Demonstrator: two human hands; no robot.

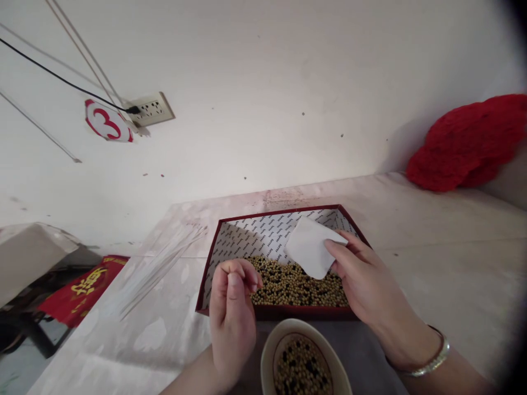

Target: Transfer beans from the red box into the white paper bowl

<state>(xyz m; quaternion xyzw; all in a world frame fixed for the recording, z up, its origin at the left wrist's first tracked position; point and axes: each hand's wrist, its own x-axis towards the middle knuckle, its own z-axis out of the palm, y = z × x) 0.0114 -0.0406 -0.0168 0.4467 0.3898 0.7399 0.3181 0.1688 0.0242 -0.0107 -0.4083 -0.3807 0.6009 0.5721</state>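
In the head view, my right hand (364,269) grips a white piece of paper or thin card (310,247) by its right edge, thumb on top. The paper is tilted above a dark-red box (284,314) with a printed white lining. Small tan beans mixed with black ones (296,285) cover the floor of this box. My left hand (234,307) is raised over the box's front left corner, fingertips pinched together; what they hold, if anything, is too small to make out. Below, at the bottom edge, stands a pale bowl (269,356) containing the same bean mix.
A pale cloth (432,263) covers the table, which meets a white wall. Several thin sticks (164,269) lie left of the box under clear plastic. A fluffy red object (465,145) sits at the back right. A black cable runs to a wall socket (154,109).
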